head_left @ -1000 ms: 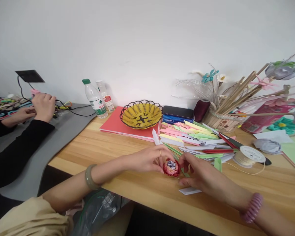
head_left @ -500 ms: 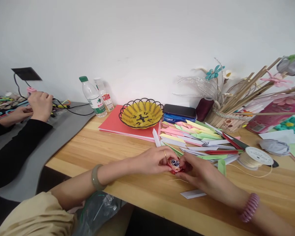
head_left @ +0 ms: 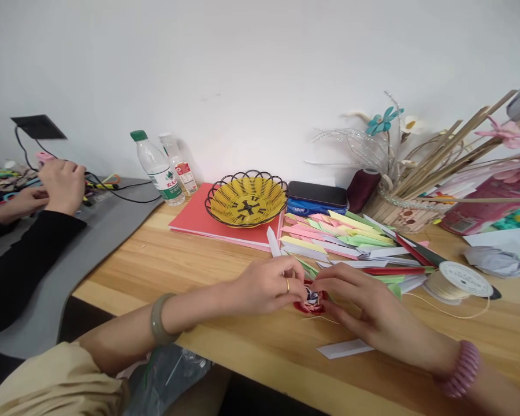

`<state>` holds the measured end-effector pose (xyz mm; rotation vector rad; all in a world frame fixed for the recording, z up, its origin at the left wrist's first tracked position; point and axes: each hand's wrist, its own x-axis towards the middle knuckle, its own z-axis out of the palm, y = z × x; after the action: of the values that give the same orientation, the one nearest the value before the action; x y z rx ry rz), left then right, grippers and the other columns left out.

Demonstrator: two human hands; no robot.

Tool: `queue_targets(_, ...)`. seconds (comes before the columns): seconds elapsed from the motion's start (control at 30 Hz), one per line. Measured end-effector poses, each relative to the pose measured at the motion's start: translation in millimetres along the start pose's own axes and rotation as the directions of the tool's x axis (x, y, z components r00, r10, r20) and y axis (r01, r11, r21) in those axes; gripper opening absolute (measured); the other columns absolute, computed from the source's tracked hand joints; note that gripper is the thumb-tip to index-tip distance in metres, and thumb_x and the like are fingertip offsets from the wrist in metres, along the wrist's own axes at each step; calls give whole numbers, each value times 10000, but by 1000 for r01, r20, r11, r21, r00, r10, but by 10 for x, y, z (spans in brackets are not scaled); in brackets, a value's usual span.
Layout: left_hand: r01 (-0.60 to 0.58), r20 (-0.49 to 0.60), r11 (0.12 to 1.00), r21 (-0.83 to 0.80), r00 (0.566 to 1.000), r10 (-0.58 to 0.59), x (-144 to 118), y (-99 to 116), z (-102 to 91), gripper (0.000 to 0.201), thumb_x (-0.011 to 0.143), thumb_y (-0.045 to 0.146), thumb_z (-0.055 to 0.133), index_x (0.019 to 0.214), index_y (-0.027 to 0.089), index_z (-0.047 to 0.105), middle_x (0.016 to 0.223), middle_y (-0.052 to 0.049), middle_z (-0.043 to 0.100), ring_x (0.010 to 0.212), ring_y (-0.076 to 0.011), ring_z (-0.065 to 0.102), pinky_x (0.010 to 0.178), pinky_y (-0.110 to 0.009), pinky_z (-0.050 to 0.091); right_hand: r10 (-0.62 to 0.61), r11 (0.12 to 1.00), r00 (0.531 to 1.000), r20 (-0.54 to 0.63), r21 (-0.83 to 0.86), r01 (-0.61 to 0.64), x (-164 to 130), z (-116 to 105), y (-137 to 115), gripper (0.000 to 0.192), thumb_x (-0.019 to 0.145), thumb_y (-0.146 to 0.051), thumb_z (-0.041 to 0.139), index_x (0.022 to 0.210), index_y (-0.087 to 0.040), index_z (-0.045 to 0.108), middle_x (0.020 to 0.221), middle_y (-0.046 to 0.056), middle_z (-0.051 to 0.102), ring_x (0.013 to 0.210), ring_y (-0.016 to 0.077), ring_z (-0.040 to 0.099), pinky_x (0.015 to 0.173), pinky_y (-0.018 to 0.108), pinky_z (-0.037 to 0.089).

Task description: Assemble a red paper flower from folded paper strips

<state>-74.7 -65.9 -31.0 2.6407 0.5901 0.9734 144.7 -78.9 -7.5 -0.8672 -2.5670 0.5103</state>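
Left hand (head_left: 266, 284) and right hand (head_left: 364, 303) pinching a red paper rose (head_left: 312, 299) over the wooden table (head_left: 190, 271); folded paper strips (head_left: 342, 240) behind, thread spool (head_left: 459, 281) right.

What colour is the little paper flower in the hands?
The small rolled paper flower is red outside, blue-white inside; head view.

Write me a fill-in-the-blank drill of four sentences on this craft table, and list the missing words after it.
1. Both hands, the left hand and the right hand, pinch a small ____ paper flower between them.
2. The yellow basket rests on a stack of ____ card.
3. The water bottle nearest the grey mat has a ____ cap.
4. The spool of cord lies to the ____ of the right hand.

Missing words: red; red; green; right
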Motion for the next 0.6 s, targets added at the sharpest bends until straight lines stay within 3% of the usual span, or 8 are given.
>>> queue_targets(0.13, -24, -34, 999, 39, 999, 25, 28, -43, -37, 165, 818, 145, 465, 757, 154, 619, 793, -49, 586, 722, -93, 540, 617, -194, 431, 26, 1000, 1000, -4, -9, -26, -33, 10, 10, 151, 842, -182, 464, 952, -224, 560, 909, 40, 602, 818, 151, 580, 702, 281, 473)
queue_targets(0.27, -7, -55, 1000, 4, 998, 7, 81, 5, -51, 146, 761, 94, 474, 801, 141, 606, 809, -54, 622, 739, -108, 555, 652, -223, 444, -4, 1000, 1000, -19, -20, 3, -54, 16, -19, 227, 846, -158, 446, 1041, -241, 527, 875, 28, 602, 755, 135, 583, 633, 252, 462)
queue_targets(0.47, -10, -12, 1000, 17, 1000, 10, 104, 89, -3, 165, 777, 299, 575, 783, 139, 613, 822, -59, 631, 757, -120, 554, 675, -234, 445, 5, 1000, 1000, -26, -1, -5, -65, 29, -42, 158, 854, -159, 449, 967, -231, 533, 810, 14, 591, 704, 117, 572, 589, 221, 435)
queue_targets(0.6, 0, 14, 999, 51, 1000, -1, 127, 51, 16, 175, 809, 297, 540, 777, 145, 621, 835, -60, 637, 784, -121, 552, 696, -232, 442, 51, 998, 999, -1, 47, -51, -68, 12, -34, 113, 855, -202, 466, 934, -229, 544, 807, 12, 589, 712, 122, 564, 606, 235, 433)
